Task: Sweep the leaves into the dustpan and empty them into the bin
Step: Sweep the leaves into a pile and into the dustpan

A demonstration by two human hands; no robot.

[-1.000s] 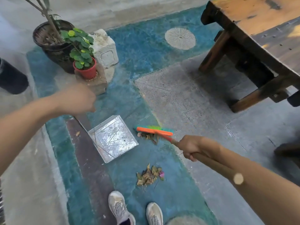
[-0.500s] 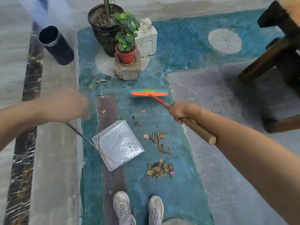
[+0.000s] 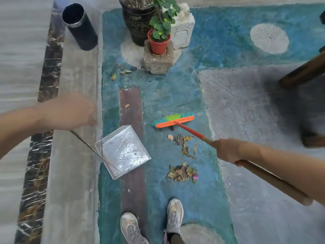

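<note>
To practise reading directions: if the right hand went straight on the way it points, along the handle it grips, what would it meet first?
Probably the broom head. The right hand points up-left along the handle; the scattered leaves lie beside that line, though depth is unclear.

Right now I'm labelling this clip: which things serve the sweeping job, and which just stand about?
Job: broom, dustpan, leaf pile, loose leaves, black bin.
Standing about: red flowerpot, dark planter, stone block, wooden table leg.
</note>
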